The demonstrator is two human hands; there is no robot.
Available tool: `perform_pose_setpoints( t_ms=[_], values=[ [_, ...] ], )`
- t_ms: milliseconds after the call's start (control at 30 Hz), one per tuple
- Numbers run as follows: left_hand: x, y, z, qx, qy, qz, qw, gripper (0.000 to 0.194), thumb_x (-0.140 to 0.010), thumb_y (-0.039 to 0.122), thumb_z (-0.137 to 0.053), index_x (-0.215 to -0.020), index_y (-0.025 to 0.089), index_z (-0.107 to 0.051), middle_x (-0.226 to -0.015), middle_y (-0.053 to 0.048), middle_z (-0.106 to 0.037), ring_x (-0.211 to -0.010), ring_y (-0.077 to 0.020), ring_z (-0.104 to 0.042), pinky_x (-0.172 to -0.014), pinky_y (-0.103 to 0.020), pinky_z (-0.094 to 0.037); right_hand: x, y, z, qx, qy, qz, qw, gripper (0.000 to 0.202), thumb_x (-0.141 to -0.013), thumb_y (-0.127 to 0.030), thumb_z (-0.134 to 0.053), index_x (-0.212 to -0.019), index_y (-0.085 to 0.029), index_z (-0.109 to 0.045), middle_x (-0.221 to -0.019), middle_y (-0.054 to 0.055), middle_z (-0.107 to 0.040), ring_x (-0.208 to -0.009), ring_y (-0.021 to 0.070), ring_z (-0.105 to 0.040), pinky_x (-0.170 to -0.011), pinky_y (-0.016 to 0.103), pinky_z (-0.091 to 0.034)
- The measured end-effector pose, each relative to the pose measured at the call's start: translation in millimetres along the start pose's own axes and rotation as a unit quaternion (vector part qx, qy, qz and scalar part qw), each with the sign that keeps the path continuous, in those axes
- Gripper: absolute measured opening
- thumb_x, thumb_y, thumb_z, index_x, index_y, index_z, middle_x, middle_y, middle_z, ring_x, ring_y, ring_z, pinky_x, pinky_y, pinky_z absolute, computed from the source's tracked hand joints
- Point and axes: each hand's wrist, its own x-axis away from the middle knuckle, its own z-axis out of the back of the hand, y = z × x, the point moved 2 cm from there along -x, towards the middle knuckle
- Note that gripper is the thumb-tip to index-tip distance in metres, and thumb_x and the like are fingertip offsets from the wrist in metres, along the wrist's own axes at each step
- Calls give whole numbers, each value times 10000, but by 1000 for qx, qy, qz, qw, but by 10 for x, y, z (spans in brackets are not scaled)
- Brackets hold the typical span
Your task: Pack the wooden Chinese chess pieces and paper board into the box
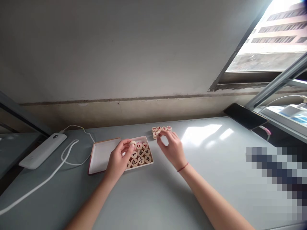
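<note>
My left hand [119, 156] pinches a round wooden xiangqi piece [132, 143] above the white box [150, 156]. Inside that box lie rows of xiangqi pieces [141, 160], most with black characters and a few with red ones at the back. Against the box's left side rests its lid [103, 156], white inside. My right hand [174, 147] is closed in a pinch over a xiangqi piece [158, 133] at the front of a group of red-marked pieces [164, 128] behind the box. Its fingertips partly hide that piece.
A white power strip [45, 150] with a white cord [51, 175] lies on the grey table [153, 204] at the left. A dark phone-like slab [246, 115] lies by the metal frame at the back right. Behind the table rises a wall [120, 64].
</note>
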Motion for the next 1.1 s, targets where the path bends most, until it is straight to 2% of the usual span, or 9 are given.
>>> perform_pose_setpoints(
  t_ms=[100, 200, 267, 367, 500, 700, 833, 1000, 1100],
  values=[
    [-34, -56, 34, 57, 12, 16, 998, 345, -778, 474, -623, -985, 199, -602, -949, -52, -702, -892, -203, -686, -803, -312, -550, 24, 316, -43, 71, -34, -74, 994, 105, -858, -255, -491, -829, -220, -586, -796, 45, -682, -758, 224, -593, -660, 342, -475],
    [-44, -93, 50, 48, 15, 28, 998, 375, -744, 435, -664, -1029, 196, -614, -966, -56, -706, -913, -209, -682, -774, -304, -567, 65, 400, -121, 104, -69, -85, 989, 128, -861, -259, -482, -805, -209, -587, -787, 60, -680, -749, 235, -579, -659, 356, -469],
    [-28, -92, 50, 6, 13, 18, 1000, 388, -774, 412, -645, -1099, 204, -604, -921, -47, -712, -849, -196, -691, -733, -298, -574, 65, 298, -127, 106, -50, -67, 991, 127, -865, -256, -486, -847, -197, -598, -902, 95, -682, -844, 256, -581, -725, 393, -476],
    [28, -26, 27, -125, 15, -90, 988, 304, -835, 373, -596, -1102, 228, -622, -923, -42, -705, -790, -177, -681, -752, -300, -560, 55, -29, -81, 20, -28, -8, 999, 128, -878, -260, -495, -939, -199, -590, -982, 103, -665, -944, 245, -578, -800, 391, -482],
    [124, 44, -56, -242, -12, -245, 939, 255, -890, 308, -538, -1128, 244, -601, -1000, -50, -683, -861, -180, -663, -766, -277, -544, 119, -472, -74, -145, -103, 37, 983, 157, -853, -295, -567, -985, -212, -562, -851, 47, -654, -746, 165, -598, -668, 279, -509],
    [162, 7, -125, -283, -3, -315, 906, 306, -904, 162, -474, -1189, 252, -535, -997, -28, -668, -878, -160, -658, -796, -272, -543, 197, -655, -121, -208, -109, -5, 972, 137, -838, -206, -530, -968, -222, -572, -839, 23, -658, -660, 118, -597, -588, 221, -498],
    [153, 23, -141, -306, 5, -342, 888, 353, -919, 226, -493, -1271, 239, -475, -998, -45, -665, -890, -175, -653, -813, -295, -541, 126, -520, -85, -189, -95, -22, 977, 173, -806, -175, -517, -966, -218, -568, -837, 20, -661, -682, 127, -599, -626, 231, -498],
    [139, 58, -113, -313, 19, -352, 882, 353, -909, 254, -525, -1258, 228, -477, -957, -39, -665, -872, -177, -645, -813, -308, -533, 19, 13, -11, -8, -61, -78, 995, 132, -816, -215, -487, -923, -212, -565, -890, 53, -657, -752, 180, -597, -645, 278, -464],
    [132, 48, -100, -314, 16, -342, 886, 313, -913, 243, -507, -1225, 225, -502, -948, -37, -668, -859, -176, -642, -793, -306, -531, 16, 280, -28, 67, -81, -91, 990, 116, -831, -225, -465, -883, -210, -567, -892, 60, -663, -740, 195, -579, -651, 297, -447]
  ],
)
